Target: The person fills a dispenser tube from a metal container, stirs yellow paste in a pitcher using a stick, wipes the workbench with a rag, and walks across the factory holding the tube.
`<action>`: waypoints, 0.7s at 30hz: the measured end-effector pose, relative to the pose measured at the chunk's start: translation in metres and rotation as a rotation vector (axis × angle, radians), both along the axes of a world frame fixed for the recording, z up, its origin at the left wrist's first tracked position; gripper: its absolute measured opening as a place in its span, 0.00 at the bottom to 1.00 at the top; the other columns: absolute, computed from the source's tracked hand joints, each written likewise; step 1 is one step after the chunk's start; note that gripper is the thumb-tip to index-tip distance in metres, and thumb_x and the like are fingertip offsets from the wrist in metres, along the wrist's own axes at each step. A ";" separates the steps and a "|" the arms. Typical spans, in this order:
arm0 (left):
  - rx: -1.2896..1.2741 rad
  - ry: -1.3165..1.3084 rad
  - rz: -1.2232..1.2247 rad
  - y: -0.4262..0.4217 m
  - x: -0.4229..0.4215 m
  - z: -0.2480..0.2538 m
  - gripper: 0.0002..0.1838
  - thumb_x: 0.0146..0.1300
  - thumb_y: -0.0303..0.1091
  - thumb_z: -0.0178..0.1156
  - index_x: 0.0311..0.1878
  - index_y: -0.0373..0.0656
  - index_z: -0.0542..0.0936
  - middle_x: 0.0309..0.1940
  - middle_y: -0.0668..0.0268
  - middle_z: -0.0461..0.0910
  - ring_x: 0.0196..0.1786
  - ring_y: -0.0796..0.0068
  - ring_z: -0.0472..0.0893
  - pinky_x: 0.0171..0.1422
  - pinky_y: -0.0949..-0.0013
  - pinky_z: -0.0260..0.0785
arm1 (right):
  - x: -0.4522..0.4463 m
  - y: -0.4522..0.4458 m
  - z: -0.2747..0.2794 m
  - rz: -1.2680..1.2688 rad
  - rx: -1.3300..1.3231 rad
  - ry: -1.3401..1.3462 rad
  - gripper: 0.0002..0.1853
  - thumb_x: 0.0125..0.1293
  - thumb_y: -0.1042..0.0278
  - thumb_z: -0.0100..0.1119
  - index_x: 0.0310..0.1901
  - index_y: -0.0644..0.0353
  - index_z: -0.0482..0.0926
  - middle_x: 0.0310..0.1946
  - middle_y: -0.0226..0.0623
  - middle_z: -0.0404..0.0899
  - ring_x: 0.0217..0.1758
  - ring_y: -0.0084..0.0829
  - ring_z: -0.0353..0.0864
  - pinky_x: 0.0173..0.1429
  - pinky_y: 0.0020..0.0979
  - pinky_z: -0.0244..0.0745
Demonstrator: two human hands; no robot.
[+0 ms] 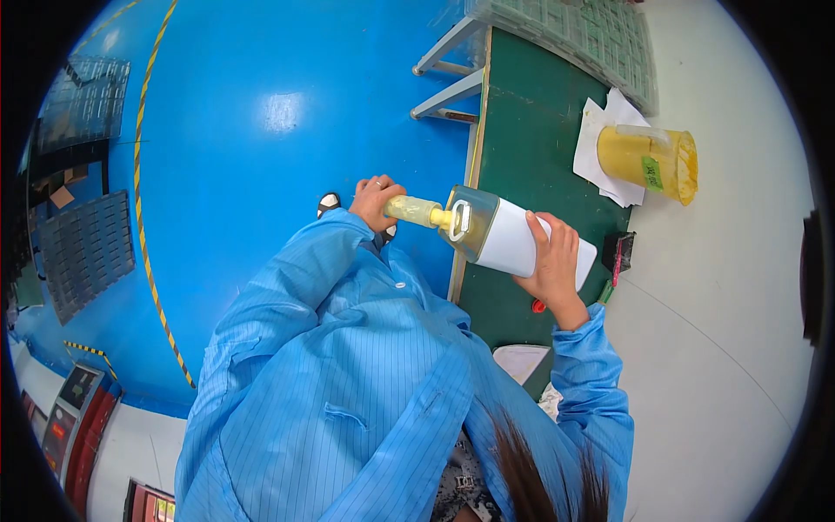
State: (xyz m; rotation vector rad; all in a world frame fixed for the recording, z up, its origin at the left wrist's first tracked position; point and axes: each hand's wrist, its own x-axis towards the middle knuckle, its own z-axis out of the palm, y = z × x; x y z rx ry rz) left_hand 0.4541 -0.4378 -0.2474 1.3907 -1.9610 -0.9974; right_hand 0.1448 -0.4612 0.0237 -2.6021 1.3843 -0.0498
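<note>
My left hand [376,201] is closed around the far end of a translucent cylindrical container [412,210] smeared with pale yellow. My right hand [554,261] grips a square-sided plastic jug [513,237] across its white label. The jug lies tilted on its side, its white loop handle [461,220] near the mouth. Its pale yellow neck [442,217] meets the container's opening; whether liquid is flowing I cannot tell. Both things are held up at the edge of a green-topped table [531,113].
A yellow-stained pitcher [631,161] with a green tag stands on white paper [589,143]. Nearby are a small black box [618,251] and a red cap [538,306]. Stacked clear trays [583,35] occupy the table's far end. Yellow-black tape [143,174] runs along the blue floor.
</note>
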 end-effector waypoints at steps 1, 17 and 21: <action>0.005 0.024 0.004 0.000 0.000 -0.001 0.24 0.47 0.37 0.73 0.51 0.57 0.81 0.43 0.67 0.76 0.51 0.60 0.74 0.58 0.52 0.59 | 0.001 0.000 0.000 0.004 -0.002 -0.002 0.57 0.35 0.70 0.79 0.73 0.45 0.62 0.61 0.44 0.68 0.61 0.49 0.70 0.65 0.52 0.60; 0.030 0.074 -0.036 -0.002 -0.001 -0.023 0.29 0.44 0.37 0.79 0.53 0.55 0.82 0.48 0.64 0.78 0.54 0.53 0.75 0.60 0.48 0.62 | 0.020 0.003 0.007 0.009 -0.028 0.116 0.59 0.35 0.70 0.80 0.75 0.43 0.60 0.61 0.45 0.68 0.61 0.49 0.70 0.64 0.51 0.61; 0.084 0.046 -0.042 -0.002 0.001 -0.024 0.29 0.46 0.37 0.79 0.54 0.55 0.81 0.49 0.63 0.78 0.57 0.51 0.75 0.67 0.39 0.59 | 0.026 0.003 0.008 0.013 -0.046 0.136 0.59 0.35 0.70 0.80 0.75 0.43 0.60 0.61 0.45 0.67 0.61 0.49 0.70 0.65 0.51 0.61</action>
